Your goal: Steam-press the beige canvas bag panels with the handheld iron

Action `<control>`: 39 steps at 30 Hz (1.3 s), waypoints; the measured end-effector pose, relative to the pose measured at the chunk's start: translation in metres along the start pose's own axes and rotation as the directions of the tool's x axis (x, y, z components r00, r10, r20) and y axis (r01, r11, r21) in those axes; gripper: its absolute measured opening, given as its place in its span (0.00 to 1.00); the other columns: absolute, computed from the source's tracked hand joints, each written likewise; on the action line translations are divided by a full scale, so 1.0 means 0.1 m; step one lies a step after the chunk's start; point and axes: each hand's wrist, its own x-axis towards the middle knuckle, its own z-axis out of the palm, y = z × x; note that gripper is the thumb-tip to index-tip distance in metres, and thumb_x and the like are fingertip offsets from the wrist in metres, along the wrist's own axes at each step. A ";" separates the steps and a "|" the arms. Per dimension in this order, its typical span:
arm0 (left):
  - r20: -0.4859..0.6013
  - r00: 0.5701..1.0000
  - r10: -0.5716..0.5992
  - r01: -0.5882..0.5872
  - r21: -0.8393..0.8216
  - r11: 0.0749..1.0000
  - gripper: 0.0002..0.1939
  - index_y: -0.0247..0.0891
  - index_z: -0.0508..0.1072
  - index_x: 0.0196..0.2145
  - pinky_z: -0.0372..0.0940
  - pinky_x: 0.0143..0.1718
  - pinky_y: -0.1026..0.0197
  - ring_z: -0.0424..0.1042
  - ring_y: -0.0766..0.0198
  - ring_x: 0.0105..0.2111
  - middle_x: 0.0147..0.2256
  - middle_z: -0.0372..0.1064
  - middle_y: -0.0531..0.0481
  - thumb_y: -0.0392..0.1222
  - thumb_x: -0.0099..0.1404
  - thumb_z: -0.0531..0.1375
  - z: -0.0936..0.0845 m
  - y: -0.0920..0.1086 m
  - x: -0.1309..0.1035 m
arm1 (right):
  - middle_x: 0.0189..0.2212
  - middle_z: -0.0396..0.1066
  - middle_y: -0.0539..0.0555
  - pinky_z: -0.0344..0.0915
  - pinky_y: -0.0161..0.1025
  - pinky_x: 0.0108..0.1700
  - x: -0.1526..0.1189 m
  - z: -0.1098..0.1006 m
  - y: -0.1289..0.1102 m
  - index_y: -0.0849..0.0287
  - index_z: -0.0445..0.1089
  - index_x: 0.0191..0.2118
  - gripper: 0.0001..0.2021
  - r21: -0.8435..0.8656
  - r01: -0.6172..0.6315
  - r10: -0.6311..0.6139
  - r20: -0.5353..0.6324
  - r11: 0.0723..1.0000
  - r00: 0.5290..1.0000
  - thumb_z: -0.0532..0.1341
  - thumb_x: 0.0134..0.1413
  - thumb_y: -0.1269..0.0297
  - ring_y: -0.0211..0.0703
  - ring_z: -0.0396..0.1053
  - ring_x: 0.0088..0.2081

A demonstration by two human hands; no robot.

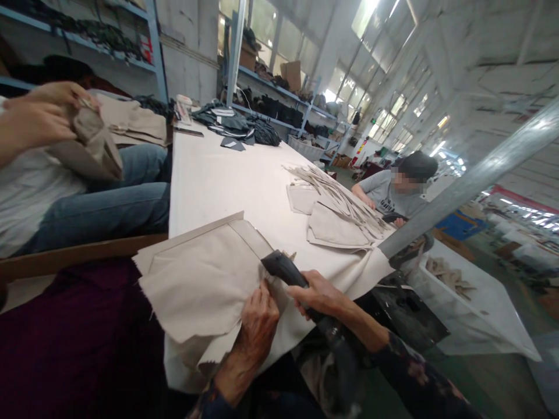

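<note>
My right hand (pixel 321 294) is wrapped round the grip of a black hand-held thread trimmer (pixel 283 267), with a dark hose trailing below it. The trimmer's head rests over the right edge of a beige fabric piece (pixel 205 262). Close to that head, my left hand (pixel 261 314) pinches the fabric's edge with its fingertips. The fabric lies partly on the white-covered table (pixel 218 180), its frayed lower edge hanging toward me. What sits right under the trimmer's tip is hidden.
Beige cut pieces (pixel 336 224) and strips lie on the table's right side. Dark garments (pixel 240 122) are piled at the far end. A seated person (pixel 35 125) handles beige cloth at left; another person (pixel 393 192) works beyond a slanting metal pole (pixel 471 169). A white bin (pixel 476 302) stands right.
</note>
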 end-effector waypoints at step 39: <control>-0.058 0.997 -0.060 0.038 -0.316 0.948 0.12 0.33 0.69 0.25 0.65 0.30 0.59 0.66 0.58 0.29 0.27 0.65 0.47 0.20 0.55 0.53 -0.07 -0.11 0.01 | 0.17 0.66 0.51 0.62 0.29 0.17 0.10 -0.35 -0.21 0.62 0.63 0.25 0.13 -0.364 -0.024 0.078 0.132 0.931 0.988 0.56 0.53 0.58 0.35 0.64 0.17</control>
